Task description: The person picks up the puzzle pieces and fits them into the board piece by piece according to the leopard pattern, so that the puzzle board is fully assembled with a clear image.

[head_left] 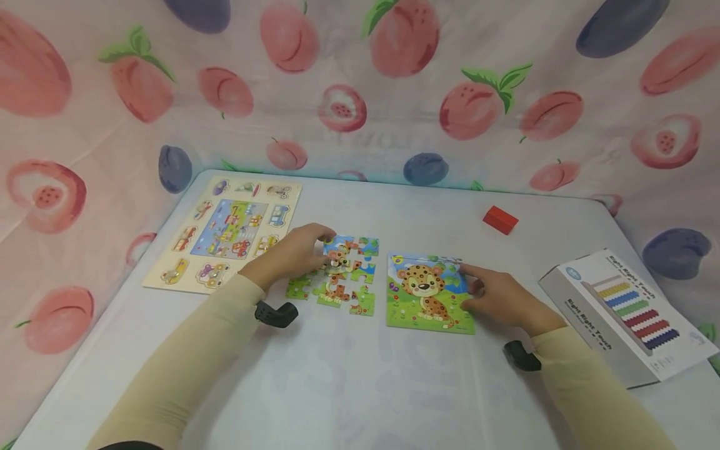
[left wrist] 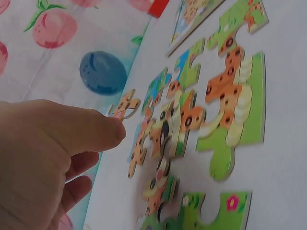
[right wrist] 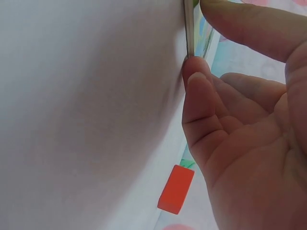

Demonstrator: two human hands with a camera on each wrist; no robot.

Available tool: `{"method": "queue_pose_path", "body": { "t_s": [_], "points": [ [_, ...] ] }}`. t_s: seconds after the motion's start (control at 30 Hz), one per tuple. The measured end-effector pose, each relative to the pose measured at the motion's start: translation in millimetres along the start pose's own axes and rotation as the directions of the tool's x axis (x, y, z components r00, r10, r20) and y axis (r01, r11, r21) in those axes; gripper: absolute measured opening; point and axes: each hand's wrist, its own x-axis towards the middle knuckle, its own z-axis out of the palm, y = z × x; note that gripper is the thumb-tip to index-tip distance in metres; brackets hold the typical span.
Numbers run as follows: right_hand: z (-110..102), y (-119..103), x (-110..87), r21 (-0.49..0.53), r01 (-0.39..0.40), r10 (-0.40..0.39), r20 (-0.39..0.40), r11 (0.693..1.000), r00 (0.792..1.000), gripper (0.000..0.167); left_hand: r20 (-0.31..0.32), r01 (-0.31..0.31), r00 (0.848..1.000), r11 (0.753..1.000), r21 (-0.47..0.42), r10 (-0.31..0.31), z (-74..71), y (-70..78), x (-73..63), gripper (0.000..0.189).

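Observation:
My left hand (head_left: 300, 250) reaches over the loose leopard jigsaw pieces (head_left: 362, 300). In the left wrist view its thumb pinches a small orange spotted puzzle piece (left wrist: 125, 104), held just off the rest of the pieces. Its fingers are partly hidden behind the thumb. My right hand (head_left: 497, 297) holds the right edge of a square leopard picture board (head_left: 419, 306), with thumb and fingertips at that edge. In the right wrist view the board's thin edge (right wrist: 189, 31) shows between thumb and finger. The loose pieces lie in spaced rows, left of the board.
A wooden vehicle puzzle board (head_left: 169, 275) lies at the back left, under the left hand's far side. A red block (head_left: 500, 220) sits at the back right. A white and grey box (head_left: 596, 331) stands right of the right hand. Fruit-patterned cloth (head_left: 394, 125) rises behind the table.

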Motion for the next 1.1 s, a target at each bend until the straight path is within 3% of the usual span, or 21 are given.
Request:
{"method": "queue_pose_path", "body": {
  "t_s": [0.5,0.73,1.1],
  "points": [
    [-2,3,0.0,0.016,0.003,-0.003,0.010,1.000,1.000,0.078,0.058,-0.070,0.996,0.997,-0.037,0.072,28.4,32.0,15.8,0.050],
    [-5,7,-2.9,0.027,0.001,-0.001,0.023,1.000,1.000,0.077,0.078,-0.124,0.989,0.992,0.022,0.122,42.0,44.6,24.0,0.046],
    [-10,11,-7.4,0.033,0.020,-0.022,0.042,0.999,0.999,0.075,0.094,-0.134,0.987,0.990,0.051,0.129,62.5,62.9,35.8,0.046]
  ]
}}
